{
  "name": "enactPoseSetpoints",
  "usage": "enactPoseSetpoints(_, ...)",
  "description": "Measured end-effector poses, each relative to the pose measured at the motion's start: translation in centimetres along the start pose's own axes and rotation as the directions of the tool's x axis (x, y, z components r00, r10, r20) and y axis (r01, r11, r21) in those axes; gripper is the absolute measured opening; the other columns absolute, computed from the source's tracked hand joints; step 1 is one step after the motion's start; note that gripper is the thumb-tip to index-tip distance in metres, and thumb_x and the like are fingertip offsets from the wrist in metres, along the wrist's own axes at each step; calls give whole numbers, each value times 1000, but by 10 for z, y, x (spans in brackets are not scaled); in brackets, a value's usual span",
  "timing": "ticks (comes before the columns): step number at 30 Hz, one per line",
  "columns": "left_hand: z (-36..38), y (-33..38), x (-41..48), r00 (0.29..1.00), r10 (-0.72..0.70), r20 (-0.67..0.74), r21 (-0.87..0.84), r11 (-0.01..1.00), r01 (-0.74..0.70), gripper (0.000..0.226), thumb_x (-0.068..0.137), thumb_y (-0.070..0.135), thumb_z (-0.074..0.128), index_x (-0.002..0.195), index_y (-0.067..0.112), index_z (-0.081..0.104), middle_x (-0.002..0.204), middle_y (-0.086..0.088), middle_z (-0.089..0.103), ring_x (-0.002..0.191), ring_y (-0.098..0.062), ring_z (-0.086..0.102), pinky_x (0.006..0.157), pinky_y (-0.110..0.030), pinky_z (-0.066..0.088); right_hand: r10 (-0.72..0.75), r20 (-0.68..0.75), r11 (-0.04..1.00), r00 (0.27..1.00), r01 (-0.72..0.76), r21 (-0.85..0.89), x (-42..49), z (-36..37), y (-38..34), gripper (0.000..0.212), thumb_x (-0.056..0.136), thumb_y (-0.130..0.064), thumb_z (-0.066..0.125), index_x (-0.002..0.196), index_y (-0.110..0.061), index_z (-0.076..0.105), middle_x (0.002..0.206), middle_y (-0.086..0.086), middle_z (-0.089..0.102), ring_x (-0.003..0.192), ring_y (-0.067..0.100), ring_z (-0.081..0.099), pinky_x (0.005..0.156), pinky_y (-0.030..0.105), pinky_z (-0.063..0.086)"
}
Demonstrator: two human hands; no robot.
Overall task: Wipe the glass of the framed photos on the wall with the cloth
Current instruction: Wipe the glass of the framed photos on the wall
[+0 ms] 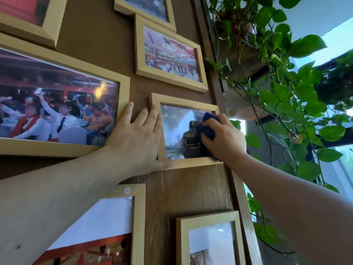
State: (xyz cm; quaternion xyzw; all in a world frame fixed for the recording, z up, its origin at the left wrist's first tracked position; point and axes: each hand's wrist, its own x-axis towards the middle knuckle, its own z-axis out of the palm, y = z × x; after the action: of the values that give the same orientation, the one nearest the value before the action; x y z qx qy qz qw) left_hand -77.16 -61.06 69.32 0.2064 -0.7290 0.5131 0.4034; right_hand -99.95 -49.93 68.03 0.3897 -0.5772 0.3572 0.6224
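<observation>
A brown wood-grain wall panel (183, 192) carries a cluster of pale wooden photo frames, and green trailing vines (282, 88) hang past its edge, beyond the right hand. The right hand (223, 138) presses a bunched dark blue cloth (207, 127) against the glass of the small middle frame (183, 163), fingers curled round the cloth so that it is gripped and pushed onto the right half of the picture — its lower edge reaches the frame's bottom right corner. The left hand (137, 136) lies flat and spread, holding nothing: its palm is on the bare panel, its fingertips reach the left rail of that same frame, and its thumb runs along the bottom rail. Just beyond the left hand's little finger sits a large frame (122, 104) with a crowd photo, touching or nearly touching that finger. Above both hands hangs another small frame (168, 77); below the left forearm is a frame bearing a round sticker marked 20 (127, 190), and below the right wrist — lower on the panel — one more frame (208, 219).
</observation>
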Motion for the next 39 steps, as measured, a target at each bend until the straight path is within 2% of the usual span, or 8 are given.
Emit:
enactPoseSetpoints(4,-1,1,1,1000,-8,9,5,1000,8,122,62,89,2,147,2,3,159,-20,4,143,-32,15,114,-60,7,107,22,994,994,-106,-27,-12,2,6,27,82,-43,60,103,-25,59,104,1,53,71,25,58,52,25,33)
enactPoseSetpoints(8,-2,3,1,1000,-13,14,11,1000,12,124,60,90,-3,147,1,4,159,-20,4,143,-32,15,114,-60,6,-184,5,978,983,183,98,-17,-2,-43,32,82,-45,56,110,-31,56,111,-4,53,79,18,59,56,23,37)
enactPoseSetpoints(12,-3,5,0,1000,-18,6,5,1000,18,130,54,91,-12,147,2,5,159,-21,5,143,-32,16,114,-60,7,-471,73,879,879,462,115,-19,-11,-58,33,85,-39,59,114,-25,56,117,3,53,87,18,55,56,23,39)
enactPoseSetpoints(16,0,5,0,1000,-18,2,32,999,18,129,57,93,-5,147,0,3,159,-21,4,143,-32,15,115,-60,7,-390,184,920,902,390,39,-25,-22,-24,26,79,-27,66,103,-19,63,110,8,58,85,27,60,49,30,45)
enactPoseSetpoints(22,0,5,0,1000,-21,17,39,999,20,128,60,94,-1,146,-1,0,158,-22,2,143,-33,14,115,-60,7,-215,281,966,935,245,-78,-38,-28,22,29,80,-28,65,108,-20,61,111,8,55,79,27,58,51,27,35)
enactPoseSetpoints(30,-26,-20,-25,999,50,-6,52,997,-49,114,68,84,-3,147,2,7,158,-20,12,144,-33,12,116,-56,12,-156,25,984,987,153,92,-31,-28,-20,32,78,-23,71,108,-17,63,108,11,55,69,28,57,51,29,41)
enactPoseSetpoints(34,-43,-57,-46,996,87,-26,89,992,-84,107,74,81,1,147,3,11,157,-18,18,144,-31,15,117,-53,12,-221,-32,963,975,223,152,-16,-38,-74,32,82,-26,67,111,-17,59,111,12,54,74,30,58,50,40,51)
enactPoseSetpoints(39,-62,-116,-80,996,82,-43,109,991,-77,104,77,82,5,144,6,27,152,-17,34,140,-32,28,115,-50,22,-252,-76,945,965,262,194,14,-51,-144,34,85,-32,60,115,-18,56,117,10,50,81,27,56,54,40,50)
